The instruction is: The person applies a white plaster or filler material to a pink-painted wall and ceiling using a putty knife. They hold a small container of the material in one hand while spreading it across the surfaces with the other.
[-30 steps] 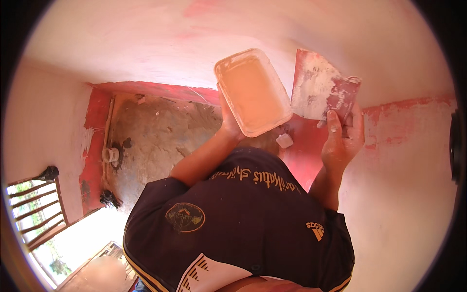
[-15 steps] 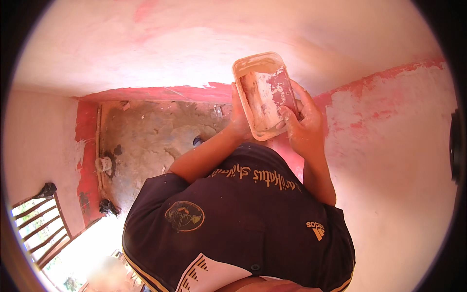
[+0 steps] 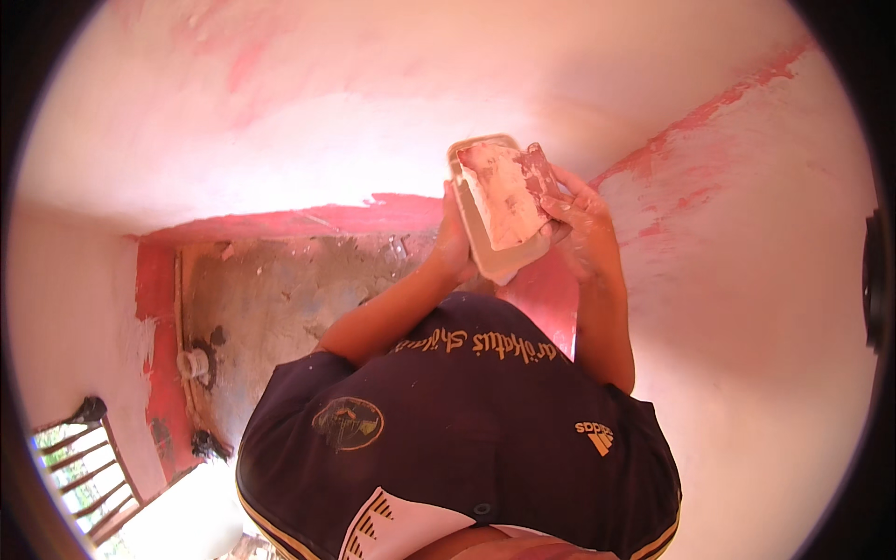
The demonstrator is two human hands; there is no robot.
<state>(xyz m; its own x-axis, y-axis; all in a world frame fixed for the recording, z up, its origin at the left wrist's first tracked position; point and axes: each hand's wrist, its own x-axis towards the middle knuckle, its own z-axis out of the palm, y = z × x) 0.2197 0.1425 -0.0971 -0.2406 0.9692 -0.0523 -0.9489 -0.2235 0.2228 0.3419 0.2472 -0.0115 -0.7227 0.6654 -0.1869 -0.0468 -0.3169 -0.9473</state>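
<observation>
A shallow rectangular plastic tub (image 3: 504, 267) with rounded corners is held up in front of my chest. My left hand (image 3: 455, 241) is wrapped round its left side. In my right hand (image 3: 590, 227) is a wide flat putty scraper (image 3: 505, 198), gripped at its right edge between thumb and fingers. Pale wet paste coats most of its face, and reddish-brown patches show near the gripped edge. The scraper lies over the tub's opening and hides much of the inside. Whitish smears mark the fingers of my right hand.
Pale walls with red patches (image 3: 709, 112) rise ahead and to the right, above a red band (image 3: 308, 217). Below lies a stained brown floor (image 3: 271, 280). A small white round container (image 3: 194, 364) stands at the left, near a black plastic bag (image 3: 210, 445) and a barred window (image 3: 89, 476).
The scraper has come up out of the tub to lie over its opening, with paste now covering more of its face. Both hands and the tub sit slightly lower in view.
</observation>
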